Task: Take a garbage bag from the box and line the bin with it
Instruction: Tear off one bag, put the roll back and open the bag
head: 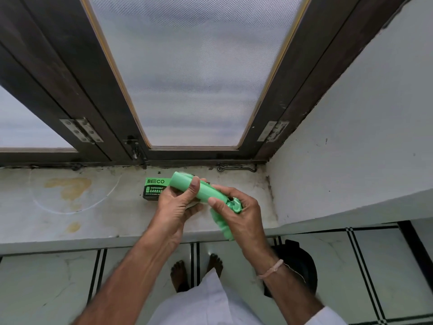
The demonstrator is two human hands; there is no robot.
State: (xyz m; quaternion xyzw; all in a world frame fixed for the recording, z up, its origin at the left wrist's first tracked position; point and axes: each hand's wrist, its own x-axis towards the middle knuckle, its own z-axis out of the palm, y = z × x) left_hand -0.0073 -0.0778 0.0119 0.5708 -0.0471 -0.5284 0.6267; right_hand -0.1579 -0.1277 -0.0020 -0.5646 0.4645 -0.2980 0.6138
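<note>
While both hands work over the stone sill serving as a worktop [70, 221], a roll of green garbage bags [199, 190] is held just above it, tilted so its free end points toward eleven o'clock. The left hand [174, 202] wraps the roll from below, its grip pressed together around the tube with the thumb lying across the top. At four o'clock from it, the right hand [236, 207] has its grip pinching a crumpled green bag [225, 225] at the roll's near end; the loose plastic bunches in the palm and trails down toward six o'clock, past the edge of the sill.

The green and black box [154, 187], printed BECO, lies flat on the sill at nine o'clock from the roll, partly covered by the left hand's fingers. Beyond it, at twelve o'clock, stands a dark-framed window with frosted panes [194, 73].

Down on the tiled floor [46, 285], a dark round bin [302, 259] sits at five o'clock from the hands, largely hidden behind the right forearm, which wears a thin band at the wrist. Two bare feet [180, 270] show at six o'clock.
</note>
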